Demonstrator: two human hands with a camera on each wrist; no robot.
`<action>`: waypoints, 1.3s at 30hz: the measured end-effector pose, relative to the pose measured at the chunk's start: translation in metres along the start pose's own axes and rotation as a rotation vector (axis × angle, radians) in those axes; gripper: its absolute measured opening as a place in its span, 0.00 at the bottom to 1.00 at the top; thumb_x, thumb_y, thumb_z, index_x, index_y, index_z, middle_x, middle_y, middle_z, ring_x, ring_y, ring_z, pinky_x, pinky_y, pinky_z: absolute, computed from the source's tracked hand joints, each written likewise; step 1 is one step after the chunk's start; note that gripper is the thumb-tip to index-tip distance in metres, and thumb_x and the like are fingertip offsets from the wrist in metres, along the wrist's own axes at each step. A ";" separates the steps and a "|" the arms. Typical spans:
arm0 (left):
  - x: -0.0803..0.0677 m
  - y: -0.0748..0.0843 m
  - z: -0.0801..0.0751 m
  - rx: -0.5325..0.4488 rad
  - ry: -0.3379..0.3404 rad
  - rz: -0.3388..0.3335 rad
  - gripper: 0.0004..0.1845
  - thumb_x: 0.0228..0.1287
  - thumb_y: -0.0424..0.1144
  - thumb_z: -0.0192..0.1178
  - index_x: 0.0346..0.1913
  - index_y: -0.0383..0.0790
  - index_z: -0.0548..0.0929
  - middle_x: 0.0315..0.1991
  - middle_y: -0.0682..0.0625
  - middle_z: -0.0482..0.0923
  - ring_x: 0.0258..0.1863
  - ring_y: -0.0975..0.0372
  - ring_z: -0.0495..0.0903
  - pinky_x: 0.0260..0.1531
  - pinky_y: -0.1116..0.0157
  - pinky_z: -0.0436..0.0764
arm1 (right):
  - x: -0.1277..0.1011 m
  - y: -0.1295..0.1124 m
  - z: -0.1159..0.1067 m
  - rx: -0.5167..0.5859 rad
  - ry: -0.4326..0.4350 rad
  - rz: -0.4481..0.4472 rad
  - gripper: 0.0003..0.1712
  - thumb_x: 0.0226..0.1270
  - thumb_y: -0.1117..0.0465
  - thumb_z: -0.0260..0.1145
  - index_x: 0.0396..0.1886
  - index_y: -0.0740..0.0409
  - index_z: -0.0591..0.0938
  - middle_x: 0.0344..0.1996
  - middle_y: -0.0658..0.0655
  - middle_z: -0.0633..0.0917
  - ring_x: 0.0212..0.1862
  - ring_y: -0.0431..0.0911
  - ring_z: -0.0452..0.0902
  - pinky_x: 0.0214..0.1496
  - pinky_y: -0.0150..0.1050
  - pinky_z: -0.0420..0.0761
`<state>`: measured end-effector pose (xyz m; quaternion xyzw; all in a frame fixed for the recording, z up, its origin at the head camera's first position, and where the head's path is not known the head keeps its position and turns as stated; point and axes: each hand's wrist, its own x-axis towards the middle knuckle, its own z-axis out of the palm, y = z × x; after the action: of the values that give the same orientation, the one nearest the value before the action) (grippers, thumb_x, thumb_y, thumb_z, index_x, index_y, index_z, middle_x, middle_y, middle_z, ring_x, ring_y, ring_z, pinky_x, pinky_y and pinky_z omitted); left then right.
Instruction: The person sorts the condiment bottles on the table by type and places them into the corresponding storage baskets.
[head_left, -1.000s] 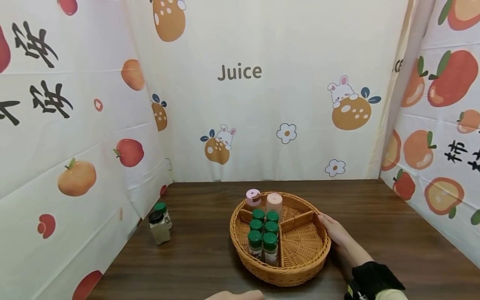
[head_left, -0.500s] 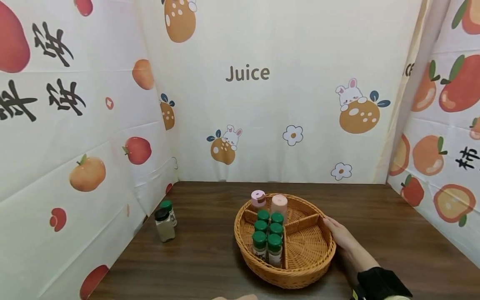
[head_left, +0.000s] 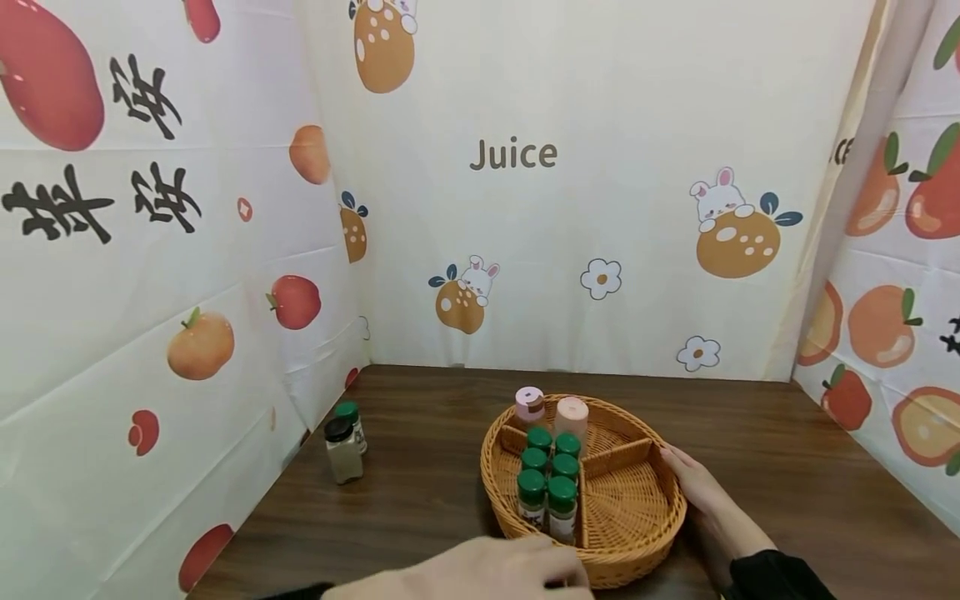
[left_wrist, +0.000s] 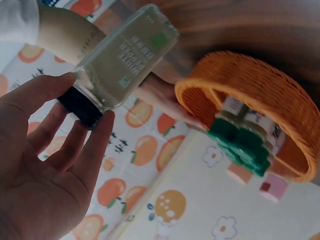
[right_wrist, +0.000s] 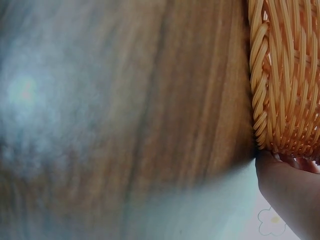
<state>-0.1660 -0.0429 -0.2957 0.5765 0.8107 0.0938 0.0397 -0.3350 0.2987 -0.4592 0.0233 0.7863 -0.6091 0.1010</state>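
My left hand is low in the head view, close in front of the basket. In the left wrist view its thumb and fingertips pinch the black cap of a clear spice jar filled with pale powder, its body tilted upward away from the palm. The jar is hidden in the head view. A round wicker basket with dividers stands on the table. My right hand grips its right rim. Several green-capped spice jars stand in the left compartment. Behind them are a lilac-topped bottle and a peach-topped bottle.
On the dark wooden table, at the left, stand a black-capped jar and a green-capped jar, close to the left fabric wall. Fruit-printed fabric also borders the back and right of the table.
My left hand has risen from the bottom edge of the head view towards the basket's front. The right hand stays on the rim. The whole head view has shifted slightly.
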 end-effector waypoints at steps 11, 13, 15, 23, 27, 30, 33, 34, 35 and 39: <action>0.050 -0.027 -0.031 0.205 0.089 -0.079 0.17 0.62 0.44 0.69 0.53 0.58 0.79 0.51 0.61 0.76 0.50 0.74 0.75 0.49 0.81 0.74 | -0.007 0.005 -0.009 0.004 0.011 0.004 0.41 0.83 0.44 0.35 0.79 0.69 0.38 0.75 0.79 0.46 0.76 0.71 0.49 0.67 0.53 0.75; 0.061 -0.036 -0.034 0.217 0.096 -0.100 0.17 0.62 0.44 0.70 0.53 0.58 0.79 0.52 0.59 0.76 0.50 0.73 0.76 0.49 0.80 0.75 | -0.007 0.006 -0.008 0.013 0.016 -0.001 0.40 0.84 0.45 0.35 0.79 0.69 0.39 0.75 0.79 0.47 0.75 0.71 0.49 0.68 0.54 0.74; 0.072 -0.045 -0.034 0.222 0.093 -0.124 0.17 0.63 0.43 0.69 0.53 0.57 0.79 0.52 0.59 0.77 0.49 0.72 0.76 0.48 0.79 0.75 | -0.006 0.007 -0.005 0.025 0.018 -0.007 0.40 0.84 0.45 0.34 0.79 0.69 0.39 0.75 0.79 0.47 0.75 0.71 0.49 0.68 0.55 0.73; 0.102 -0.077 -0.021 0.265 0.007 -0.185 0.16 0.64 0.44 0.68 0.53 0.58 0.79 0.53 0.58 0.78 0.53 0.67 0.77 0.53 0.74 0.77 | -0.005 0.007 0.012 0.060 0.026 -0.025 0.37 0.85 0.49 0.35 0.79 0.70 0.45 0.75 0.78 0.52 0.75 0.69 0.54 0.68 0.51 0.75; 0.111 -0.086 -0.013 0.224 -0.039 -0.198 0.16 0.65 0.43 0.68 0.54 0.57 0.79 0.53 0.57 0.77 0.52 0.68 0.77 0.50 0.74 0.77 | -0.005 0.005 0.015 0.076 0.043 -0.032 0.36 0.85 0.49 0.36 0.79 0.69 0.46 0.75 0.77 0.54 0.75 0.68 0.55 0.66 0.49 0.76; 0.116 -0.090 -0.006 0.198 -0.059 -0.192 0.16 0.65 0.42 0.68 0.54 0.57 0.79 0.54 0.56 0.77 0.51 0.68 0.77 0.48 0.75 0.77 | -0.004 0.004 0.014 0.078 0.047 -0.037 0.36 0.84 0.49 0.37 0.79 0.69 0.46 0.75 0.77 0.54 0.75 0.68 0.56 0.66 0.48 0.77; 0.118 -0.093 0.000 0.194 -0.070 -0.178 0.17 0.65 0.42 0.68 0.54 0.56 0.79 0.53 0.56 0.76 0.50 0.69 0.78 0.47 0.75 0.77 | -0.005 0.003 0.012 0.077 0.050 -0.034 0.36 0.84 0.50 0.37 0.79 0.69 0.46 0.74 0.77 0.54 0.75 0.68 0.56 0.65 0.48 0.78; 0.119 -0.094 0.003 0.191 -0.075 -0.169 0.16 0.64 0.42 0.68 0.54 0.56 0.79 0.53 0.56 0.76 0.49 0.69 0.78 0.46 0.76 0.77 | -0.005 0.003 0.012 0.078 0.051 -0.033 0.36 0.84 0.50 0.37 0.79 0.69 0.46 0.74 0.78 0.54 0.74 0.68 0.57 0.64 0.48 0.78; 0.119 -0.094 0.005 0.190 -0.081 -0.157 0.17 0.64 0.42 0.68 0.54 0.56 0.79 0.53 0.57 0.76 0.49 0.69 0.78 0.46 0.76 0.77 | -0.005 0.003 0.011 0.077 0.055 -0.030 0.36 0.84 0.50 0.37 0.79 0.69 0.46 0.74 0.78 0.54 0.74 0.68 0.57 0.64 0.48 0.78; 0.123 -0.095 0.014 0.184 -0.112 -0.108 0.17 0.64 0.41 0.69 0.54 0.56 0.78 0.52 0.57 0.76 0.47 0.71 0.78 0.43 0.78 0.75 | -0.005 0.001 0.009 0.082 0.066 -0.029 0.36 0.84 0.50 0.38 0.79 0.69 0.47 0.74 0.77 0.55 0.75 0.68 0.57 0.63 0.44 0.78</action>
<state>-0.2925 0.0445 -0.3224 0.5373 0.8424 -0.0155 0.0368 -0.3289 0.2910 -0.4618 0.0362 0.7638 -0.6412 0.0651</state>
